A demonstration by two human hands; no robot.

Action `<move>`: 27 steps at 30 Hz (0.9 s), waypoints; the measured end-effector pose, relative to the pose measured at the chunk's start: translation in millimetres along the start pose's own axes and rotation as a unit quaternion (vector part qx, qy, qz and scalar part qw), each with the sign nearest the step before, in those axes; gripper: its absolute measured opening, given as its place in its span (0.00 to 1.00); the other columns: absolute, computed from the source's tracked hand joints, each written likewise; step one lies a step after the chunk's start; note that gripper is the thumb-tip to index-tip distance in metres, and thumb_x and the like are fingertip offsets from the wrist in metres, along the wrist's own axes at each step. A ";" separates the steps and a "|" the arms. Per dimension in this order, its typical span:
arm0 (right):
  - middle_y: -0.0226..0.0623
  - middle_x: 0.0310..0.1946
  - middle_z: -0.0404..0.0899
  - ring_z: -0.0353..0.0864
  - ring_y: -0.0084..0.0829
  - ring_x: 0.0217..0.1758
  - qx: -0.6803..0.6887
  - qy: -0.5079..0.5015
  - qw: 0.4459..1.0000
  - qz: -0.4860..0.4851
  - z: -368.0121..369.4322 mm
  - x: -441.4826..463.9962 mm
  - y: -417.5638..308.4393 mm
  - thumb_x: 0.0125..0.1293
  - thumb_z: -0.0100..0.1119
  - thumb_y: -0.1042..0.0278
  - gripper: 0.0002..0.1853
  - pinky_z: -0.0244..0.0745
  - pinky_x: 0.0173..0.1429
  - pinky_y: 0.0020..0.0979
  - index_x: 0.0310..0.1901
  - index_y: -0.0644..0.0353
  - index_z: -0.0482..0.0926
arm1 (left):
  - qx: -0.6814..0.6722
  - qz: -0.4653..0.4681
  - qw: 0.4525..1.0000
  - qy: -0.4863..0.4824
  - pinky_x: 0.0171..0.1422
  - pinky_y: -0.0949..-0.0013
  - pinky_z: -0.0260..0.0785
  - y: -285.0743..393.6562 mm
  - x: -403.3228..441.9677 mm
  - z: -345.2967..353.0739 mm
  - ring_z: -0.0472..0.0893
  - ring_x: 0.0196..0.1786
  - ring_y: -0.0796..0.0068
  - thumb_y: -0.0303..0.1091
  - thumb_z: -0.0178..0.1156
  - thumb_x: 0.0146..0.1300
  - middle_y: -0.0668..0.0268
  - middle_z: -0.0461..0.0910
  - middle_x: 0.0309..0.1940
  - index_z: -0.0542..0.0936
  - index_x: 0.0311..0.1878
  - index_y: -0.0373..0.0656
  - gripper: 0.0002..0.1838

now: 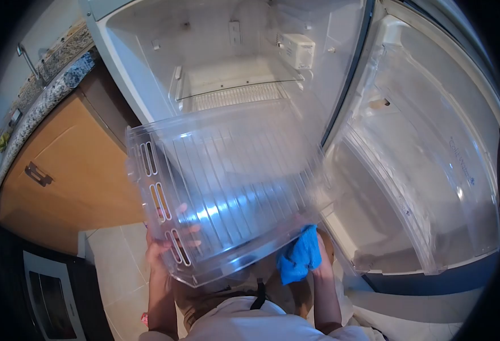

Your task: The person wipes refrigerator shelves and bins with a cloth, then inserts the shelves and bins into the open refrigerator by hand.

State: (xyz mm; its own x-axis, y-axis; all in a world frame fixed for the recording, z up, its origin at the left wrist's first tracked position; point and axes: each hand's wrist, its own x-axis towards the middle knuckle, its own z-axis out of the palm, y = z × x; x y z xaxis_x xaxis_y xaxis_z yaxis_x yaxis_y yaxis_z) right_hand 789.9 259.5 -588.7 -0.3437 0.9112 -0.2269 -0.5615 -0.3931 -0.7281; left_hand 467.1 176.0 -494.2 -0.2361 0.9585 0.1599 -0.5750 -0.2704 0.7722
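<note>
A large clear plastic drawer with ribs and slotted vents is held up in front of the open fridge. My left hand grips its lower left corner, with some fingers showing through the clear plastic. At the lower right edge of the drawer, my right hand is closed on a blue cloth that hangs down; its fingers are partly hidden by the cloth and drawer.
The fridge door with clear door bins stands open at right. A glass shelf is inside the fridge. Wooden cabinets under a granite counter stand at left, an oven below them. Floor tiles show between.
</note>
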 end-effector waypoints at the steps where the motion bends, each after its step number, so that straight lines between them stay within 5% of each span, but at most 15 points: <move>1: 0.22 0.27 0.70 0.70 0.14 0.27 0.013 0.010 1.000 -0.005 4.8 3.9 -3.1 0.65 0.51 0.59 0.11 0.69 0.30 0.20 0.43 0.56 0.70 | -0.002 -0.006 1.000 -0.002 0.41 0.36 0.73 -3.9 4.4 -4.5 0.71 0.49 0.31 0.29 0.51 0.41 0.36 0.52 0.61 0.58 0.60 0.44 0.35; 15: 0.26 0.29 0.72 0.72 0.18 0.29 -0.012 0.041 0.998 -0.044 41.0 -5.2 -16.6 0.61 0.51 0.64 0.09 0.69 0.35 0.23 0.38 0.59 0.72 | -0.027 -0.031 0.999 -0.019 0.37 0.40 0.75 -21.5 23.3 -19.3 0.71 0.48 0.30 0.36 0.52 0.44 0.34 0.53 0.61 0.56 0.62 0.45 0.37; 21: 0.27 0.31 0.72 0.72 0.20 0.33 0.024 0.084 0.995 -0.052 39.7 -20.7 -11.2 0.58 0.53 0.62 0.15 0.69 0.40 0.25 0.45 0.60 0.70 | -0.062 -0.054 0.995 -0.049 0.39 0.36 0.73 -20.8 21.9 -25.8 0.69 0.49 0.25 0.38 0.52 0.45 0.34 0.50 0.62 0.57 0.62 0.46 0.36; 24: 0.37 0.46 0.75 0.73 0.29 0.50 -0.052 0.061 0.994 -0.068 40.7 -30.8 -17.2 0.63 0.47 0.55 0.20 0.65 0.57 0.31 0.50 0.61 0.70 | -0.107 -0.069 0.989 -0.070 0.39 0.34 0.72 -18.9 21.5 -25.5 0.68 0.49 0.24 0.39 0.53 0.46 0.34 0.50 0.62 0.57 0.62 0.46 0.36; 27: 0.40 0.48 0.74 0.72 0.31 0.53 -0.076 0.069 0.989 -0.110 55.2 -33.7 -17.8 0.64 0.45 0.53 0.22 0.63 0.59 0.32 0.52 0.62 0.68 | -0.092 -0.108 0.989 -0.028 0.39 0.42 0.75 -13.8 20.4 -21.5 0.72 0.48 0.32 0.40 0.56 0.41 0.39 0.55 0.60 0.58 0.58 0.47 0.36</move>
State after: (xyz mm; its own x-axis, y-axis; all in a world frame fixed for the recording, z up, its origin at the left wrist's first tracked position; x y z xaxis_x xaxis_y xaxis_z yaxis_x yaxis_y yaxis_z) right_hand 769.9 229.0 -532.4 -0.1142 0.9847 -0.1313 -0.4871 -0.1707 -0.8565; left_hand 453.4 197.3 -514.8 -0.0511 0.9979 0.0403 -0.7415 -0.0649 0.6678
